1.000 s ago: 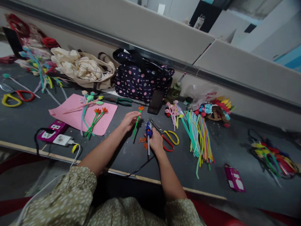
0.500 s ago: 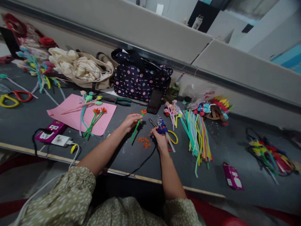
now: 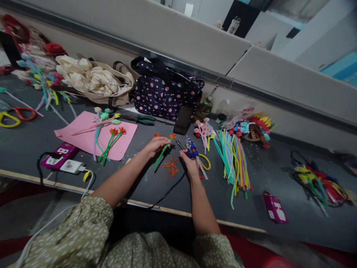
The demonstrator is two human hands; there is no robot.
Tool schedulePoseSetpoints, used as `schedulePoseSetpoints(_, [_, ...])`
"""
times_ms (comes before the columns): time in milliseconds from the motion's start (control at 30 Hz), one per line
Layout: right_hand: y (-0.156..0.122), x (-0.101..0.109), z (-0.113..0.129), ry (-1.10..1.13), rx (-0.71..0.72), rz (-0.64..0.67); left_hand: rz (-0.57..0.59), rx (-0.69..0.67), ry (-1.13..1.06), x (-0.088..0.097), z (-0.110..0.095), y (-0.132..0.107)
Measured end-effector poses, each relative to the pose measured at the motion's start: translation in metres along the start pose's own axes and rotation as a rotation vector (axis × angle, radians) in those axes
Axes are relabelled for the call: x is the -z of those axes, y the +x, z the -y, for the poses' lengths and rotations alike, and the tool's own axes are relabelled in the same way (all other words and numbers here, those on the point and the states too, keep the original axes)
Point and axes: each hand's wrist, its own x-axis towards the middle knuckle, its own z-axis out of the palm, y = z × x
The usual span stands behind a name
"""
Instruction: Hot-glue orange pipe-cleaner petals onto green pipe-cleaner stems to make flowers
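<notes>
My left hand (image 3: 158,146) pinches an orange flower (image 3: 161,157) by its green pipe-cleaner stem, the bloom tilted up to the right. In my right hand (image 3: 189,158) is a blue glue gun (image 3: 192,149), its clear glue stick sticking out at the back and its tip near the flower but apart from it. Small orange pieces (image 3: 171,167) lie on the table between my hands. Another orange piece (image 3: 158,135) shows just behind my left fingers, partly hidden. Scissors (image 3: 205,162) with yellow and red handles lie partly under the glue gun.
Left, pink paper (image 3: 126,143) carries several finished flowers, with pliers (image 3: 144,120) behind. A phone (image 3: 183,121) leans on a patterned bag (image 3: 164,93). Right lies a bundle of coloured pipe cleaners (image 3: 234,160). A black cord (image 3: 170,190) crosses the table's front edge.
The flower in my left hand has come slightly down and right, towards the glue gun. An orange piece behind my left hand has come into view. My right hand has hardly moved.
</notes>
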Motion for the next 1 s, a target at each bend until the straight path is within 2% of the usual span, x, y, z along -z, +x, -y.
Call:
schedulePoseSetpoints(100, [-0.004,-0.001,0.0,-0.21,0.094,0.079,-0.05,-0.046,-0.079,0.001,-0.003,0.002])
schedulePoseSetpoints(300, [-0.012,-0.014,-0.003,-0.814,0.221,0.187,-0.106,-0.122,-0.179,0.008,-0.005,0.008])
schedulePoseSetpoints(400, [-0.014,-0.018,-0.004,-0.976,0.279,0.221,-0.1,-0.118,-0.168,0.009,-0.004,0.008])
schedulePoseSetpoints(467, [-0.014,-0.019,-0.005,-1.0,0.298,0.23,-0.101,-0.114,-0.168,0.009,-0.003,0.008])
schedulePoseSetpoints(600, [-0.012,-0.014,-0.007,-0.833,0.268,0.147,-0.102,-0.112,-0.177,0.008,-0.003,0.008])
schedulePoseSetpoints(733, [-0.008,-0.009,-0.008,-0.418,0.253,0.026,-0.108,-0.084,-0.13,0.005,-0.004,0.006])
schedulePoseSetpoints(833, [-0.005,-0.008,-0.008,-0.115,0.176,-0.043,-0.087,-0.035,-0.063,0.003,-0.004,0.003])
schedulePoseSetpoints(1000, [-0.001,-0.007,-0.004,0.056,0.097,-0.05,-0.033,0.041,-0.007,0.001,-0.002,0.001])
